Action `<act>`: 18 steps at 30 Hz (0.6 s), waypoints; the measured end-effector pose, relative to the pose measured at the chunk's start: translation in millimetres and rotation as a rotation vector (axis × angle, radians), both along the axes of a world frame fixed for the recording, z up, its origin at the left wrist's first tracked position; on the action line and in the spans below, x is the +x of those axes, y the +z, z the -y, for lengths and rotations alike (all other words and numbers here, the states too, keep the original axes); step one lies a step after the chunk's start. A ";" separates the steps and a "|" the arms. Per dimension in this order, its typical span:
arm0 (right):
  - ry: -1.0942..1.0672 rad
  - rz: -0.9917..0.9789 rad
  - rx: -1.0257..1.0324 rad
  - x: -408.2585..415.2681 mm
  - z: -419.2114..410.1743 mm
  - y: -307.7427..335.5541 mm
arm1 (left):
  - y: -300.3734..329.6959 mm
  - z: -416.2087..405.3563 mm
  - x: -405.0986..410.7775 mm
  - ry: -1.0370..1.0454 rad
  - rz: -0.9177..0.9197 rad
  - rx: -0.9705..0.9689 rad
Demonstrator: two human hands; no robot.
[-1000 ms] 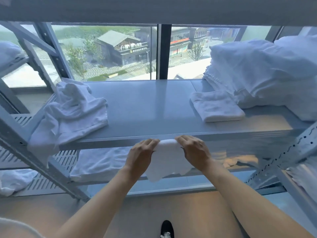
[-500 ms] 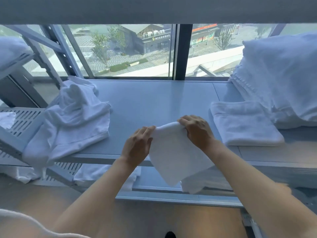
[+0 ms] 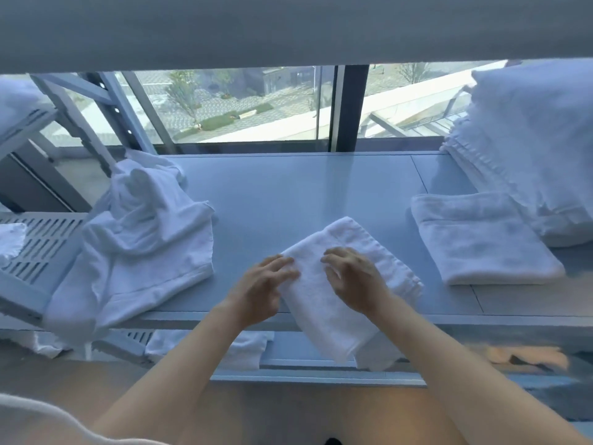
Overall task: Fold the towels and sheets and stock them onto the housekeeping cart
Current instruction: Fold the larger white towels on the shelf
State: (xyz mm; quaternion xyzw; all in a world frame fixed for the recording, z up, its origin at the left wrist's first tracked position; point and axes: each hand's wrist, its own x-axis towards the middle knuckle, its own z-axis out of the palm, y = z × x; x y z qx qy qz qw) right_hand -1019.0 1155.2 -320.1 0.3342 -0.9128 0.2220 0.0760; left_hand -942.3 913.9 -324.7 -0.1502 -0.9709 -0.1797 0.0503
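A small white towel [image 3: 345, 293] lies folded on the grey shelf [image 3: 288, 194], set at an angle, with its near end hanging over the front edge. My left hand [image 3: 263, 287] rests at its left edge with fingers spread. My right hand [image 3: 353, 277] lies on top of it, fingers loosely bent. Neither hand grips the cloth. To the right a folded white towel [image 3: 481, 239] lies flat on the shelf.
A crumpled heap of white towels [image 3: 138, 236] covers the shelf's left end. A tall stack of folded linen [image 3: 529, 146] stands at the right. More white cloth [image 3: 244, 348] lies on the lower shelf. An upper shelf [image 3: 288, 27] hangs overhead; a window is behind.
The towel, held up by both hands at the shelf's front edge, has been laid down on the shelf. Both hands let go of its top edge and now rest on it.
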 end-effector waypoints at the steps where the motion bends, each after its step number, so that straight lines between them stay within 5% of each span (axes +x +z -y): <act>1: -0.013 0.041 0.012 10.3 1.2 -3.5 | -2.8 0.6 -1.5 -0.018 0.014 0.007; 10: -0.206 0.140 0.363 77.0 38.6 -25.2 | -12.5 3.4 -3.0 0.047 0.051 0.005; 18: -0.338 0.095 0.352 76.7 2.5 -21.5 | -19.7 -0.8 25.2 -0.082 -0.085 -0.032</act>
